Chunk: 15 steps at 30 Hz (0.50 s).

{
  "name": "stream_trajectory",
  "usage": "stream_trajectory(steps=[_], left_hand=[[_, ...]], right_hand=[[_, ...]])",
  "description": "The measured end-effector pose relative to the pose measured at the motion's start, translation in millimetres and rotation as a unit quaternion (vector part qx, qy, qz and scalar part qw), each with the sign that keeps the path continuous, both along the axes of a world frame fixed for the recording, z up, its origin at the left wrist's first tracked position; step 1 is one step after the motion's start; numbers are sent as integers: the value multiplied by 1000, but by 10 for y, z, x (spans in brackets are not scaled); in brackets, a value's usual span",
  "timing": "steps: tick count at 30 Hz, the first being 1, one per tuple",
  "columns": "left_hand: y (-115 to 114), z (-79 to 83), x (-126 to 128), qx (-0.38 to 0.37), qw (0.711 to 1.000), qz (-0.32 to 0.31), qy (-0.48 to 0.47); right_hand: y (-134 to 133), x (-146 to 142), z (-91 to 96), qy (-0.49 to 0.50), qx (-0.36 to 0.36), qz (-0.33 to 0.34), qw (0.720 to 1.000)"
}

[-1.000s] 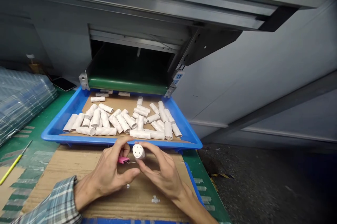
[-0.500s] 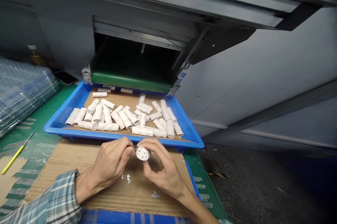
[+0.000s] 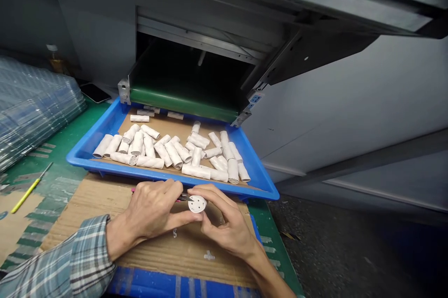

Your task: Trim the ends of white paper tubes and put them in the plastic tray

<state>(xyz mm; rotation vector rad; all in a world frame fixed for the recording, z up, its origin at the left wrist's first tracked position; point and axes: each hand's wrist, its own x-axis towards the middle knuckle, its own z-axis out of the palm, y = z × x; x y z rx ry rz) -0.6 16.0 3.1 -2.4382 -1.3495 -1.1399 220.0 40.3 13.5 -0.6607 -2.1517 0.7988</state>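
My right hand (image 3: 224,221) grips a white cylinder (image 3: 197,204) between thumb and fingers, its round end with several small holes turned up toward me. In my left hand (image 3: 154,211) is a slim tool with a dark metal tip (image 3: 184,197) and a pinkish-red end; most of it is covered by my fingers, so its exact kind is unclear. The tip lies against the holed face of the cylinder. My left thumb reaches to the cylinder's lower edge. Both hands are above a corrugated cardboard sheet (image 3: 154,258), in front of the blue tray (image 3: 115,169).
Many white cylinders (image 3: 196,171) lie in the tray, beneath the end of a green conveyor belt (image 3: 182,102). At left are a yellow-handled tool (image 3: 26,195), stacked clear plastic trays (image 3: 35,107), a phone (image 3: 95,93) and a bottle (image 3: 56,60).
The left thumb has stretched toward the cylinder, and the tool's dark tip now shows over its holed face. The view has shifted slightly, moving the scene rightward.
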Motion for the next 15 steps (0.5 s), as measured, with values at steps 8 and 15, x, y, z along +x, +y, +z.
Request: stream_trajectory(steps=[8,15], left_hand=[[-10,-29,13,-9,1000,1,12],[-13,-30,-1,10,1000,12,14]], right_hand=[[6,-3,10,-7,-1,9,1000],[-17,2,22,-7,3,-2,1000]])
